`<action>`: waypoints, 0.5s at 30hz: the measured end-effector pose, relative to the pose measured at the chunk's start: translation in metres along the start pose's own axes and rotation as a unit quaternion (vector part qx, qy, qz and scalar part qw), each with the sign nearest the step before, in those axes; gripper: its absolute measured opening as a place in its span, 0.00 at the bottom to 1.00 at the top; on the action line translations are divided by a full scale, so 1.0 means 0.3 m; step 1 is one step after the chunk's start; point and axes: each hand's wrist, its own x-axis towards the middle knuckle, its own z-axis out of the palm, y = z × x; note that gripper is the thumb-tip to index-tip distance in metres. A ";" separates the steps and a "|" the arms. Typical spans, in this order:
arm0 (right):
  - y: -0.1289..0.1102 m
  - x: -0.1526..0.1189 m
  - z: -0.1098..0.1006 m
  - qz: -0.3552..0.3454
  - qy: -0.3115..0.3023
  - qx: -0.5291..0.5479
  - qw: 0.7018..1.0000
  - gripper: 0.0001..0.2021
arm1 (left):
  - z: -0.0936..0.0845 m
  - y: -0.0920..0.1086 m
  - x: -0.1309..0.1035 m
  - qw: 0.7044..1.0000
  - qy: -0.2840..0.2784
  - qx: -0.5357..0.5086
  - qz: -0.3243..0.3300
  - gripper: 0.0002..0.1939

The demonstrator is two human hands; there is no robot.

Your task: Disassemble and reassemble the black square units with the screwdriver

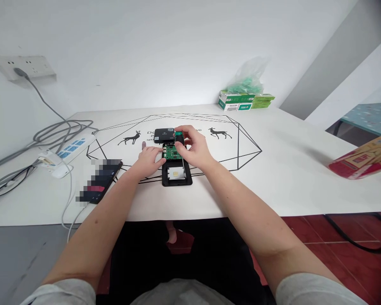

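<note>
In my right hand [195, 148] is a screwdriver [179, 137] with a green and black handle, its shaft pointing down at the right side of a green circuit board [169, 152]. The fingers and thumb of my left hand [150, 161] hold the board's left edge. Just below the board, nearer to me, lies an open black casing half [177, 183] with a silver plate [175, 173] inside it. A black cover [163, 135] with small labels rests behind the board. Where the screwdriver's tip meets the board is hard to make out.
A phone [103, 182] lies left of my left arm, near a white power strip [74, 148] and coiled grey cables [63, 127]. Green and white boxes [236, 101] under a plastic bag [249, 78] stand at the back right. A red and yellow package [362, 159] sits far right.
</note>
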 end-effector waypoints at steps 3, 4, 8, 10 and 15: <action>0.000 -0.001 0.000 0.004 -0.004 0.003 1.000 0.18 | 0.005 -0.003 0.001 1.000 0.002 -0.001 -0.004 0.24; 0.001 -0.002 0.000 0.005 -0.005 0.003 1.000 0.18 | 0.007 -0.004 0.001 1.000 0.002 -0.002 -0.005 0.24; 0.003 -0.003 0.001 0.006 -0.009 0.004 1.000 0.19 | 0.008 -0.005 0.000 1.000 -0.004 0.003 -0.006 0.24; 0.006 -0.003 0.002 0.003 -0.008 0.006 1.000 0.19 | 0.006 -0.002 -0.002 1.000 -0.008 0.008 -0.009 0.24; 0.014 -0.002 0.002 -0.008 0.012 -0.010 1.000 0.18 | 0.001 0.003 -0.006 1.000 -0.014 0.008 -0.006 0.24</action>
